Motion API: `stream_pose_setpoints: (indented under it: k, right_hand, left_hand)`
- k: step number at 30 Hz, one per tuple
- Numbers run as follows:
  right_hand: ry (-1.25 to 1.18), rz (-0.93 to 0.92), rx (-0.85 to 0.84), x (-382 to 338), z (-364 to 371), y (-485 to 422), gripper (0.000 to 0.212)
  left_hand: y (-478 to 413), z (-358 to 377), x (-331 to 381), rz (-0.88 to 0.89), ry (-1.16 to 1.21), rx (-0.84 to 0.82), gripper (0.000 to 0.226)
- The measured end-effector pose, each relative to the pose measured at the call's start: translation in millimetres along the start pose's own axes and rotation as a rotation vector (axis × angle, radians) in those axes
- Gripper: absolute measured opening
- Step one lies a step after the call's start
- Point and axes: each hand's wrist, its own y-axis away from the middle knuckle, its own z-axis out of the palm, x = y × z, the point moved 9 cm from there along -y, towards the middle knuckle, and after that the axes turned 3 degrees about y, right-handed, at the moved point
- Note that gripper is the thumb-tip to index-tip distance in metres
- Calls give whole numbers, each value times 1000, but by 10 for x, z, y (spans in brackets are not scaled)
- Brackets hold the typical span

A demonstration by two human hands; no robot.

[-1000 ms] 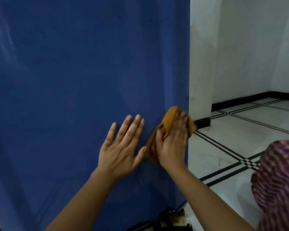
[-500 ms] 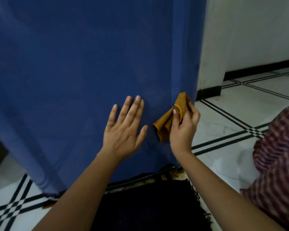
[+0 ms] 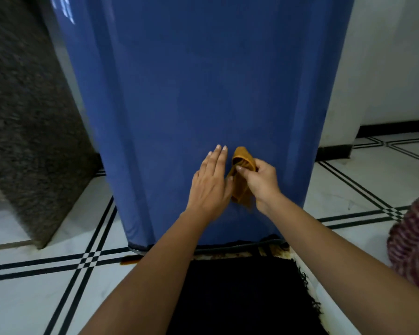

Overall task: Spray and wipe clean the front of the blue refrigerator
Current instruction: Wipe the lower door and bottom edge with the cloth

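Note:
The blue refrigerator (image 3: 203, 93) fills the middle of the head view, its front facing me down to the floor. My right hand (image 3: 260, 182) pinches a bunched mustard-yellow cloth (image 3: 242, 175) low on the fridge front, and the cloth hangs down from my fingers. My left hand (image 3: 211, 184) is right beside it on the left, fingers straight and together, pointing up along the blue surface. No spray bottle is in view.
A black mat (image 3: 242, 293) lies on the floor at the fridge's foot. A dark speckled stone slab (image 3: 27, 117) stands at the left. White tiled floor (image 3: 46, 286) with black lines spreads around. Red checked fabric (image 3: 414, 240) shows at the right edge, and a white wall (image 3: 377, 56) behind.
The view has pulled back and turned left, showing the whole lower fridge. My right hand has brought the cloth from the fridge's right edge towards the middle, close to my left hand.

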Motion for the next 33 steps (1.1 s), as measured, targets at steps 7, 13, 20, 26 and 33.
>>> stream_pose_setpoints:
  k: [7, 13, 20, 26, 33]
  right_hand:
    - [-282, 226, -423, -174, 665, 244, 11]
    - [-381, 377, -496, -82, 836, 399, 19]
    - [-50, 334, -478, 142, 840, 490, 19]
    - [-19, 386, -391, 293, 741, 505, 9]
    - [-167, 440, -501, 239, 679, 544, 11]
  left_hand:
    - [93, -263, -630, -675, 749, 33, 34]
    - [337, -205, -820, -865, 1009, -132, 18]
    - [488, -232, -935, -910, 999, -118, 8]
    - [505, -348, -1038, -889, 847, -38, 13]
    - [668, -135, -1045, -1014, 818, -178, 32]
